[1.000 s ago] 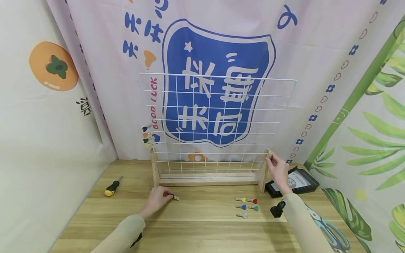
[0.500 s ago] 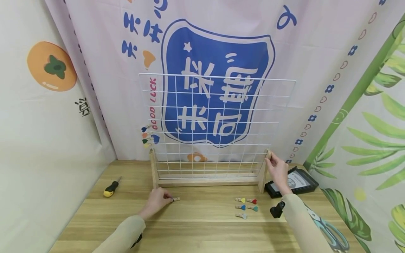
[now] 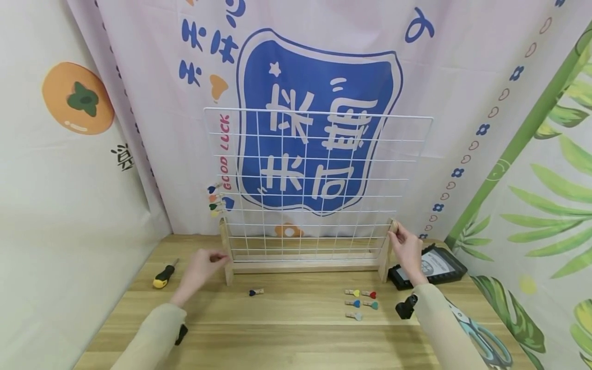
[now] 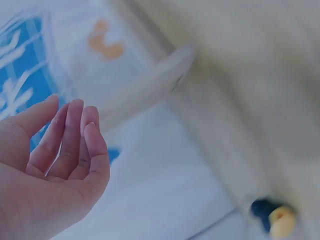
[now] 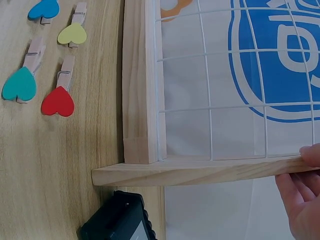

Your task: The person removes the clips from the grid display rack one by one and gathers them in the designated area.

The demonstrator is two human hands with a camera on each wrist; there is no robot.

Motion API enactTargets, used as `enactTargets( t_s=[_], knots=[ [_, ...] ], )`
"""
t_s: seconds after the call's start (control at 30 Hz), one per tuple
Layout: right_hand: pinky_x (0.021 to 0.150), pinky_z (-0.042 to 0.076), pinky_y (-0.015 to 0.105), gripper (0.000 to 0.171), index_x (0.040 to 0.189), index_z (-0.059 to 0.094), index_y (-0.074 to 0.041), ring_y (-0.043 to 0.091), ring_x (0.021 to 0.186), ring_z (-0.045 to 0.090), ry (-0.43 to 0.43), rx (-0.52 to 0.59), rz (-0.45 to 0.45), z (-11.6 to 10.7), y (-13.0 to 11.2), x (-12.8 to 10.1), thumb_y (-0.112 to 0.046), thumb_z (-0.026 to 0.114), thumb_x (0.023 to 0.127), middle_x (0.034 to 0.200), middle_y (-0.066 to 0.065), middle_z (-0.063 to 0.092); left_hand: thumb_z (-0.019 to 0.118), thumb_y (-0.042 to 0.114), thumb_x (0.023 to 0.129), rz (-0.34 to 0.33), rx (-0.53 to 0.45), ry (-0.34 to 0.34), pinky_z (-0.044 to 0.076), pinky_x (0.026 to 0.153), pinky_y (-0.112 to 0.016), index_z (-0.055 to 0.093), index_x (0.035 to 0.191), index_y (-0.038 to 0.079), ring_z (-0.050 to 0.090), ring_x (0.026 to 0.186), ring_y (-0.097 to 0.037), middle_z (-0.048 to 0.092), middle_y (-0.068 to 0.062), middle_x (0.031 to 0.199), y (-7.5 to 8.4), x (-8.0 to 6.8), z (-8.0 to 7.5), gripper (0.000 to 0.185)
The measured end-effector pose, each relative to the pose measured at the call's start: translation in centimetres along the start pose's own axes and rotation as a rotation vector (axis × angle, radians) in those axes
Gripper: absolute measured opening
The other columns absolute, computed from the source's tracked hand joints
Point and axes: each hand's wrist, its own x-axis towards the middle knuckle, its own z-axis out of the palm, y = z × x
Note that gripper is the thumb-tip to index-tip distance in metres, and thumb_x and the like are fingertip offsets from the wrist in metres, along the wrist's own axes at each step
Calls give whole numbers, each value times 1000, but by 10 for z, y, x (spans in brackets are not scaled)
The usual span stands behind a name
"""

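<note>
Screwdriver [image 3: 164, 275] lies far left. The left hand [image 3: 201, 264], fingers loose and empty, has let go of the blue-heart clothespin [image 3: 256, 292] and risen to the wire grid stand [image 3: 319, 180]; the right hand [image 3: 406, 248] still grips its right upright.

Scissors [image 3: 485, 341] cut off; left wrist view blurred.

Matt pale wooden frame [image 3: 305, 264] holds smooth white-coated wire grid [image 3: 319, 180] on grained wooden table [image 3: 296, 329].
</note>
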Motion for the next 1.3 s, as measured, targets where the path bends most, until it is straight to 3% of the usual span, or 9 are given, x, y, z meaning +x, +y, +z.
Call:
enactTargets(
  t_s=[0.23, 0.43, 0.5, 0.7, 0.8, 0.97, 1.03, 1.2, 1.3],
  knots=[
    [90, 56, 47, 39, 135, 57, 3, 43, 111, 67, -3, -5, 10, -1, -2, 0, -8, 61, 97, 124, 30, 64, 66, 17, 95, 34, 69, 269, 48, 58, -13, 73, 104, -3, 64, 69, -11, 75, -23, 93, 22, 15, -58, 24],
    [92, 55, 48, 39, 135, 56, 4, 44, 113, 65, -8, -3, 15, -1, -1, 1, -7, 60, 98, 126, 30, 63, 60, 22, 99, 54, -73, 470, 43, 62, 1, 71, 109, -4, 53, 72, 16, 74, -25, 102, 46, 34, -87, 30],
    [93, 55, 48, 39, 136, 56, 4, 44, 113, 65, -12, 0, 15, -2, -1, 1, -7, 60, 98, 126, 30, 63, 58, 27, 100, 50, -85, 490, 42, 67, 3, 71, 113, -2, 59, 78, 11, 74, -22, 106, 55, 40, -92, 34],
    [92, 55, 47, 39, 135, 57, 3, 42, 113, 66, -9, 6, 16, -2, -1, 1, -7, 61, 97, 126, 29, 64, 61, 38, 98, 62, -35, 443, 40, 68, 2, 71, 117, 6, 73, 94, -31, 75, -18, 107, 73, 52, -93, 39],
    [92, 55, 46, 40, 136, 56, 3, 42, 114, 65, -11, 12, 16, -1, 0, 1, -8, 61, 97, 128, 29, 63, 66, 30, 96, 78, -53, 442, 41, 64, 3, 72, 113, 3, 73, 81, -14, 76, -20, 103, 74, 56, -89, 32],
    [91, 55, 46, 41, 136, 56, 3, 42, 114, 65, -13, 13, 16, 1, 2, 1, -8, 61, 97, 128, 29, 63, 68, 19, 95, 90, -62, 487, 39, 62, 4, 72, 105, -1, 50, 68, 21, 76, -22, 97, 71, 59, -85, 23],
    [91, 55, 45, 41, 136, 56, 2, 42, 113, 65, -15, 16, 15, 0, 2, 1, -8, 61, 97, 127, 29, 63, 67, 18, 95, 91, -49, 504, 38, 63, 5, 73, 104, -1, 55, 70, 15, 76, -21, 96, 71, 60, -85, 22],
    [90, 56, 44, 40, 136, 57, 1, 41, 113, 66, -21, 32, 13, -1, 3, 1, -10, 61, 97, 126, 29, 64, 66, 18, 95, 90, -22, 526, 35, 63, 3, 73, 104, -1, 70, 80, -25, 76, -21, 97, 72, 61, -84, 22],
    [90, 56, 45, 41, 137, 56, 1, 41, 113, 66, -22, 31, 11, -1, 4, 1, -10, 61, 98, 127, 28, 63, 67, 15, 94, 115, -16, 551, 34, 61, 1, 74, 101, -3, 67, 74, -18, 76, -22, 94, 72, 62, -84, 20]
  ],
)
